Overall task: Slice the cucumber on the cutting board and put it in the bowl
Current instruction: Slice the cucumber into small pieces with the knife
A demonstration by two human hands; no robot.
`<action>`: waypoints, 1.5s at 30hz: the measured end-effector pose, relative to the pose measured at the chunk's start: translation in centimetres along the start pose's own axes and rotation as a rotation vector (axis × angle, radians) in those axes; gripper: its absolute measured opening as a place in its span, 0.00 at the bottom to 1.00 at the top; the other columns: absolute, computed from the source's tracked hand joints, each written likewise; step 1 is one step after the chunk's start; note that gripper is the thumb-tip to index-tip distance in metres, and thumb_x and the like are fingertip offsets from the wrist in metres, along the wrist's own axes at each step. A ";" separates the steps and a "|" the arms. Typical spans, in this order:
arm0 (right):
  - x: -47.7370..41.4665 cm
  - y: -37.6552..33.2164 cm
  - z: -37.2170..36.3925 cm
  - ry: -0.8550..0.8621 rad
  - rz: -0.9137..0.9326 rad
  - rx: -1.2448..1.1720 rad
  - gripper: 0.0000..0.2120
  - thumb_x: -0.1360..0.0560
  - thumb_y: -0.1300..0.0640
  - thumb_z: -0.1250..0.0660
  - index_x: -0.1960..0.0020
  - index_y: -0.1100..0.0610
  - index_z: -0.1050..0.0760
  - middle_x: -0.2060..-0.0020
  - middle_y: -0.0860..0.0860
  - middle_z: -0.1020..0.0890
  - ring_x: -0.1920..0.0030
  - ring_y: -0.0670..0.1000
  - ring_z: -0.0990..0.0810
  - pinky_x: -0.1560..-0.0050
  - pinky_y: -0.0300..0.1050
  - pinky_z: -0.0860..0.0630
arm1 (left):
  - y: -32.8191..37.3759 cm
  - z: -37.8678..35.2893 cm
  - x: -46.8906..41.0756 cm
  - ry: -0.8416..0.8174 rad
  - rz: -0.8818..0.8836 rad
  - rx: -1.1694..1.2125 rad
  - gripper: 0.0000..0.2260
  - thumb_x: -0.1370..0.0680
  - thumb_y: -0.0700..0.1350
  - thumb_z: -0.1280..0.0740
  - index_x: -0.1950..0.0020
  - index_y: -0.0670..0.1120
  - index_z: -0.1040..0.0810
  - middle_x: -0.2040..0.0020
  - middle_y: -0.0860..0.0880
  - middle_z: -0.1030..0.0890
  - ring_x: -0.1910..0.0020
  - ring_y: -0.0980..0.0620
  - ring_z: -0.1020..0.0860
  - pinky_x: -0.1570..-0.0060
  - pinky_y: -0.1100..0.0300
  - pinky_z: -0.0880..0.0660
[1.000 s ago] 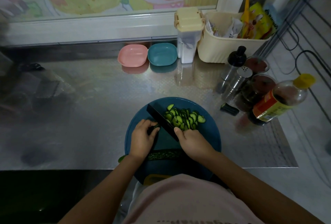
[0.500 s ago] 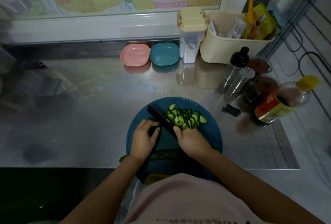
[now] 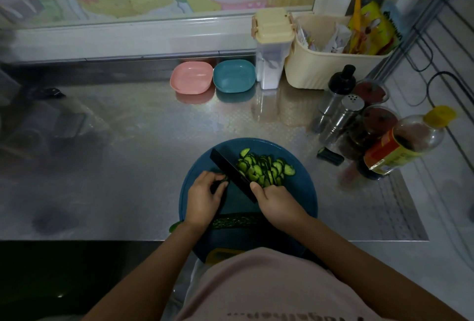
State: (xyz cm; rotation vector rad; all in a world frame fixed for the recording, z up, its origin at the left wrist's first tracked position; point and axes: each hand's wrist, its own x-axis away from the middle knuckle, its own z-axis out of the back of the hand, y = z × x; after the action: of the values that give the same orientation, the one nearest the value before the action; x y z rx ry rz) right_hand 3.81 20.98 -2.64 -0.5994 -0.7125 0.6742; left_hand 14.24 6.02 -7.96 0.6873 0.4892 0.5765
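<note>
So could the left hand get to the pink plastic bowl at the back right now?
Probably yes, once it lets go: the left hand pinches the dark cucumber stub by the black knife, but nothing stands on the steel counter between it and the pink plastic bowl.

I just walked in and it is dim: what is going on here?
A person is slicing cucumber on a round blue cutting board. The right hand grips a black knife; the left hand holds the short cucumber end beside the blade. Green slices lie piled right of the blade, and a long uncut cucumber piece lies at the near edge. The pink plastic bowl and teal bowl behind hold no slices.
</note>
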 end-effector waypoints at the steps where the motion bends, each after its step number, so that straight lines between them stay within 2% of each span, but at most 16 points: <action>1: 0.0 0.1 -0.1 -0.001 0.000 0.004 0.29 0.18 0.45 0.52 0.74 0.57 0.38 0.75 0.53 0.33 0.72 0.51 0.32 0.71 0.44 0.39 | 0.0 0.0 0.0 -0.001 0.001 0.000 0.04 0.29 0.36 0.27 0.55 0.40 0.19 0.59 0.49 0.22 0.57 0.61 0.27 0.56 0.75 0.32; 4: -0.2 0.2 -0.3 0.004 -0.008 0.002 0.29 0.18 0.45 0.53 0.74 0.57 0.39 0.75 0.52 0.33 0.71 0.52 0.32 0.71 0.46 0.39 | 0.1 0.0 -0.1 -0.006 0.003 -0.001 0.04 0.29 0.36 0.27 0.55 0.40 0.20 0.59 0.49 0.22 0.57 0.61 0.27 0.57 0.72 0.32; 11: -1.2 -0.3 -1.1 0.009 -0.008 0.035 0.29 0.18 0.44 0.55 0.73 0.56 0.37 0.75 0.52 0.31 0.67 0.56 0.27 0.61 0.49 0.30 | 0.1 0.0 0.0 -0.011 0.000 -0.011 0.04 0.29 0.35 0.28 0.56 0.39 0.20 0.59 0.51 0.26 0.58 0.62 0.29 0.56 0.80 0.35; 15: -1.3 0.0 -1.3 0.017 -0.023 0.036 0.29 0.18 0.44 0.55 0.74 0.56 0.36 0.75 0.52 0.31 0.69 0.56 0.28 0.64 0.48 0.31 | 0.2 0.1 0.0 -0.015 -0.003 -0.040 0.04 0.28 0.36 0.28 0.55 0.40 0.19 0.59 0.52 0.25 0.58 0.62 0.28 0.57 0.74 0.33; 19: -1.0 0.9 -0.9 0.041 -0.048 0.029 0.29 0.18 0.44 0.53 0.74 0.57 0.36 0.75 0.52 0.31 0.72 0.52 0.30 0.71 0.44 0.36 | -0.2 0.1 0.5 -0.032 -0.036 -0.095 0.07 0.28 0.36 0.29 0.51 0.42 0.19 0.56 0.47 0.21 0.55 0.53 0.26 0.55 0.68 0.34; 22: -0.7 1.1 -0.7 0.040 -0.041 0.027 0.29 0.18 0.44 0.53 0.74 0.57 0.37 0.76 0.53 0.32 0.73 0.51 0.31 0.72 0.45 0.38 | -0.3 0.2 0.5 -0.029 -0.018 -0.070 0.07 0.27 0.36 0.29 0.50 0.42 0.19 0.55 0.48 0.21 0.54 0.53 0.24 0.54 0.68 0.31; 26: -0.2 0.8 -0.7 0.027 -0.009 0.000 0.29 0.18 0.45 0.52 0.74 0.57 0.38 0.76 0.53 0.33 0.70 0.55 0.30 0.66 0.46 0.36 | -0.2 0.3 0.4 -0.031 0.004 -0.059 0.05 0.27 0.37 0.29 0.52 0.42 0.19 0.57 0.48 0.21 0.56 0.53 0.24 0.56 0.68 0.31; 31: -0.1 0.5 -0.6 0.021 0.010 -0.014 0.29 0.18 0.45 0.52 0.74 0.57 0.38 0.75 0.53 0.33 0.68 0.55 0.29 0.64 0.47 0.36 | -0.3 0.3 0.6 -0.025 -0.003 -0.060 0.05 0.27 0.36 0.29 0.53 0.42 0.19 0.58 0.49 0.22 0.57 0.56 0.25 0.56 0.69 0.32; 34: -0.1 0.6 -0.7 0.021 0.006 -0.012 0.29 0.19 0.44 0.53 0.74 0.57 0.37 0.75 0.53 0.32 0.67 0.56 0.28 0.64 0.47 0.35 | -0.2 0.3 0.5 -0.020 -0.004 -0.056 0.05 0.28 0.35 0.29 0.53 0.41 0.18 0.58 0.49 0.22 0.57 0.61 0.28 0.57 0.71 0.33; 39: -0.2 0.7 -0.7 0.005 0.007 0.001 0.29 0.19 0.44 0.53 0.74 0.57 0.37 0.75 0.53 0.32 0.67 0.56 0.29 0.64 0.47 0.36 | -0.2 0.4 0.6 -0.017 0.001 -0.044 0.05 0.28 0.35 0.29 0.53 0.41 0.19 0.59 0.49 0.24 0.58 0.62 0.30 0.58 0.77 0.35; 42: -0.5 0.7 -1.0 0.010 0.002 0.016 0.29 0.19 0.43 0.54 0.73 0.57 0.37 0.74 0.53 0.32 0.65 0.57 0.28 0.62 0.47 0.36 | -0.1 0.3 0.5 -0.016 0.005 -0.044 0.05 0.28 0.35 0.28 0.53 0.41 0.18 0.59 0.49 0.23 0.59 0.62 0.29 0.59 0.74 0.35; 45: -0.8 0.3 -1.1 0.004 0.020 0.039 0.30 0.18 0.44 0.54 0.74 0.58 0.36 0.75 0.53 0.31 0.70 0.55 0.28 0.65 0.46 0.34 | -0.2 0.3 0.4 -0.011 0.006 -0.046 0.04 0.28 0.36 0.28 0.54 0.41 0.18 0.60 0.49 0.23 0.59 0.61 0.29 0.60 0.72 0.34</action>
State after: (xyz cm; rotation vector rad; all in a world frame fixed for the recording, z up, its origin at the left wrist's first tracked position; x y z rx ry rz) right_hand 4.12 20.30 -3.80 -0.5726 -0.6886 0.7036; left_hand 14.78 6.08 -8.00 0.6482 0.4623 0.5881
